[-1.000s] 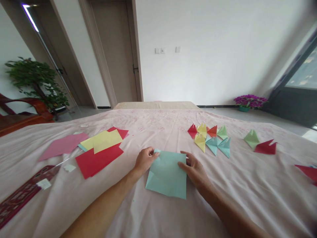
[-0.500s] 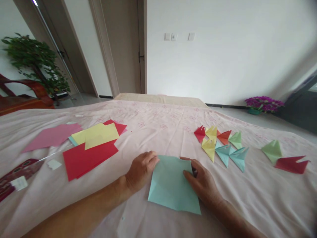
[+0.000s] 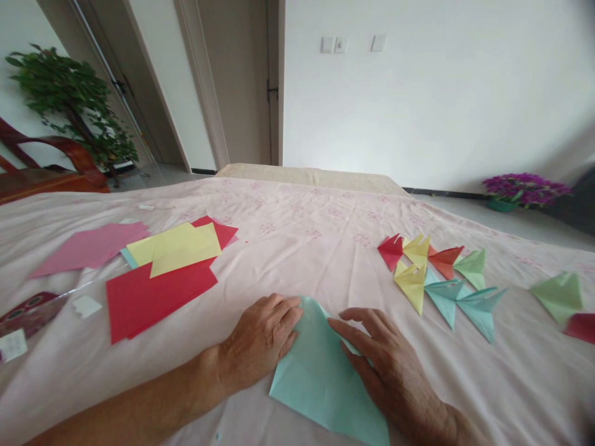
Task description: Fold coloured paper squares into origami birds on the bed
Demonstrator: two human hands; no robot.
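Note:
A sheet of light blue-green paper lies in front of me, its upper right edge turned inward. My left hand has bent fingers pressed together, gripping the sheet's upper left corner. On the opposite side, my right hand holds the turned-in edge with its thumb and forefinger. The palm hides part of that edge. Right of this hand stand several folded paper pieces, among them a yellow piece, an orange piece and a blue piece.
Red sheets, yellow sheets and a pink sheet lie at the left on the wrinkled tablecloth. A dark red packet is at the left edge. A green folded piece sits far right.
The sheet's upper right edge has been folded inward by my right hand. My left hand has stayed at the upper left corner. The view has shifted slightly.

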